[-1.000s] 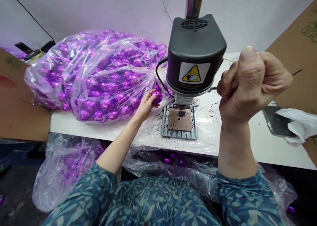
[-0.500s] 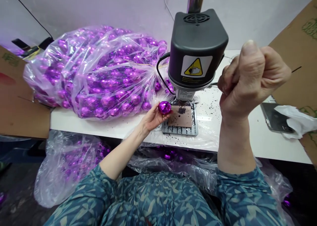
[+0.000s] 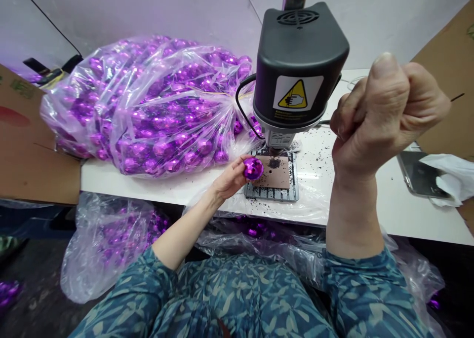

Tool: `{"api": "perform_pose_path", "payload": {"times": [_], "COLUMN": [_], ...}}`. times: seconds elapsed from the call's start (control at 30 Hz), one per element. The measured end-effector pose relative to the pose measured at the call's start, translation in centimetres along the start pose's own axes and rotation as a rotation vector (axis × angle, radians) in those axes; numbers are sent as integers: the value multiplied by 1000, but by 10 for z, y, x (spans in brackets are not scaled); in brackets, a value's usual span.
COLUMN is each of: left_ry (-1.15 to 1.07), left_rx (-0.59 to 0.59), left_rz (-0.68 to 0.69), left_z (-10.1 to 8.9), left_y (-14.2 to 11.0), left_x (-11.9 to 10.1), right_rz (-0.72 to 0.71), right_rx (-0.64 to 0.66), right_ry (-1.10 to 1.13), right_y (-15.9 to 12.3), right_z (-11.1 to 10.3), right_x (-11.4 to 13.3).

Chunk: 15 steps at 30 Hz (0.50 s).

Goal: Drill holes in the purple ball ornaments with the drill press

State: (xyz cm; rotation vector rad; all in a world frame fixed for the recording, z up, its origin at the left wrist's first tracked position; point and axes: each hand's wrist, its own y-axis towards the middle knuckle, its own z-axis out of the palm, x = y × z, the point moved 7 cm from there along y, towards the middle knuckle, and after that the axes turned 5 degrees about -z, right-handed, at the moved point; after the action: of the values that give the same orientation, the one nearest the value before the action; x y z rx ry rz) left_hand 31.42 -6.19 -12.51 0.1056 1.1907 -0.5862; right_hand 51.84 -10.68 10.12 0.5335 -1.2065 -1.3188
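My left hand [image 3: 234, 176] is closed on a shiny purple faceted ball [image 3: 254, 169], held at the left edge of a brown board [image 3: 274, 179]. The board has a small dark hole and dark shavings on it, and lies on a slotted metal base [image 3: 272, 195]. Above it stands a black bench drill press [image 3: 301, 66] with a yellow warning label; its lower tip is hard to make out. To the right, my right hand [image 3: 385, 116] is a raised fist. A thin dark lever [image 3: 324, 123] runs from the machine to this fist, which hides its end.
A large clear bag [image 3: 148, 111] of purple balls lies left of the machine. Cardboard boxes [image 3: 37, 140] flank the white table [image 3: 388, 217]. A phone [image 3: 422, 175] and crumpled tissue [image 3: 454, 175] lie at right. More bagged balls [image 3: 122, 239] hang below the table edge.
My left hand has brought the purple ball from beside the bag's tied neck rightward and nearer to me, to the board, turning it on the way. My right fist keeps its place by the machine.
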Motion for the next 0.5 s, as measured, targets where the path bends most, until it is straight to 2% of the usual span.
{"api": "perform_pose_path", "payload": {"times": [0.13,0.3,0.5], "left_ry": [228,470,690], "left_rx": [60,-39,-58], "left_rz": [256,590,725], "left_z": [4,4,18], "left_y": [-8,-24,-39], "left_x": [-10,-23,-24], "right_rz": [65,125,148], "right_rx": [29,34,39], "right_ry": [-57,-62,-66], "right_y": [0,-1,-3], "right_z": [0,-1,0], "right_x": [0,-1,0]}}
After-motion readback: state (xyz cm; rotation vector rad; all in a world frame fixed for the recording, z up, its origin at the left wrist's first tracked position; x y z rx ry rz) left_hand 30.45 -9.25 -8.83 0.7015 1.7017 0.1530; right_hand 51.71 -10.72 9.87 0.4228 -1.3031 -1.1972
